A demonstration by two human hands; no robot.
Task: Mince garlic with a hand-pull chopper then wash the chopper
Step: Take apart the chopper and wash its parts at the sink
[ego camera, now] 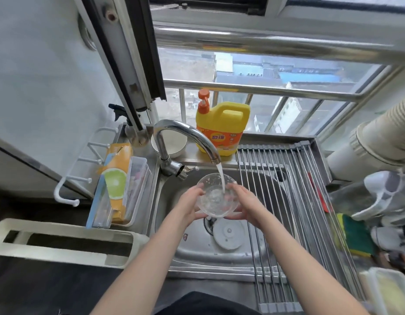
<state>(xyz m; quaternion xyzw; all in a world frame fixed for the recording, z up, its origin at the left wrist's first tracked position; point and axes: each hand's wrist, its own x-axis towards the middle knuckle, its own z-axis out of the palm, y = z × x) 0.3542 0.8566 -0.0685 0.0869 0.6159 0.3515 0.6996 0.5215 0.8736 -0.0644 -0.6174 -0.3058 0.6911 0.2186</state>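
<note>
The clear plastic chopper bowl [214, 195] is held over the steel sink [174, 253], tilted toward me, with water from the curved tap [185, 135] running into it. My left hand [189, 204] grips its left side and my right hand [244, 204] grips its right side. The chopper's round white lid [228, 234] lies flat on the sink floor just below the bowl. The chopper's blade is not visible.
A yellow dish-soap jug [222, 128] stands behind the tap on the sill. A roll-up metal drying rack [285, 201] covers the sink's right part, with a green-yellow sponge [356, 237] beside it. A clear bin with a lime-printed box [117, 185] sits left.
</note>
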